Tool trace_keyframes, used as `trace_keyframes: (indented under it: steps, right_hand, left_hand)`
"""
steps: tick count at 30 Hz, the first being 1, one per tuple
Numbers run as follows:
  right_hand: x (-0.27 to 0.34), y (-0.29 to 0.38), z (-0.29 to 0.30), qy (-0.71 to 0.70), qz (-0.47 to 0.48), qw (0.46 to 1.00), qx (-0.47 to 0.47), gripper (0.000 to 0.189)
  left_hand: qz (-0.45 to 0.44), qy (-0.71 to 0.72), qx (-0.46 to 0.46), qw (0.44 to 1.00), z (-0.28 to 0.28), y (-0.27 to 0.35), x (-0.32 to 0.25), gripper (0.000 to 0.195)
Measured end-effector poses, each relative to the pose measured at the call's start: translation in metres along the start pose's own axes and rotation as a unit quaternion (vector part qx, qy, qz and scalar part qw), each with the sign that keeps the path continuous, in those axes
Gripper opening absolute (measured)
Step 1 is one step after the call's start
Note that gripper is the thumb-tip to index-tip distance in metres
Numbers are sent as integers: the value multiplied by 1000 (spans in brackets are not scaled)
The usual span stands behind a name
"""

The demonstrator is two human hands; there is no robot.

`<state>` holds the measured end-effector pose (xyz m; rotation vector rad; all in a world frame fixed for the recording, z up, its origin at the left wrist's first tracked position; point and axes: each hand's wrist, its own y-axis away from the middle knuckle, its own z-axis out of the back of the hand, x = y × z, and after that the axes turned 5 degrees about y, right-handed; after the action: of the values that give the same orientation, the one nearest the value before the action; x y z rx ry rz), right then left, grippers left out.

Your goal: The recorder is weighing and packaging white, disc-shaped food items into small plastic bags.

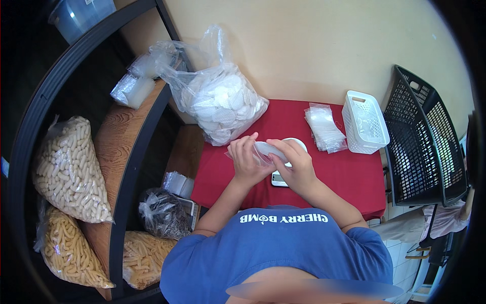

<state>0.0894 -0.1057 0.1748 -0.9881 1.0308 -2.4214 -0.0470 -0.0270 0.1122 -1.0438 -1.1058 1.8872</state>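
Note:
In the head view, my left hand (245,159) grips a small clear plastic bag (260,156), its fingers wrapped around the side. My right hand (294,163) holds a stack of white round discs (274,150) at the bag's mouth; how far the stack sits inside cannot be told. Below and behind the right hand stands a white digital scale (279,179), partly hidden, with a round white top. A large clear bag full of white discs (224,102) rests on the red-covered table (349,178), beyond my left hand.
Flat clear bags (324,129) lie by a white perforated basket (366,125). Black crates (421,152) stand at right, with part of another person (410,226) behind. At left, a shelf (117,133) holds bags of pale snacks (72,171) and yellowish snacks (70,247); a dark-filled bag (165,212) sits lower.

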Motion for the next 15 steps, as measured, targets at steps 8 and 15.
trace_keyframes:
  steps: [8,15]
  right_hand:
    - [-16,0,7,-114,-75,986,92,40]
    - [-25,0,18,-63,-36,990,117,31]
  left_hand:
    - [-60,-31,10,998,-11,6,-4,90]
    - [25,141,51,988,-4,-7,-7,86]
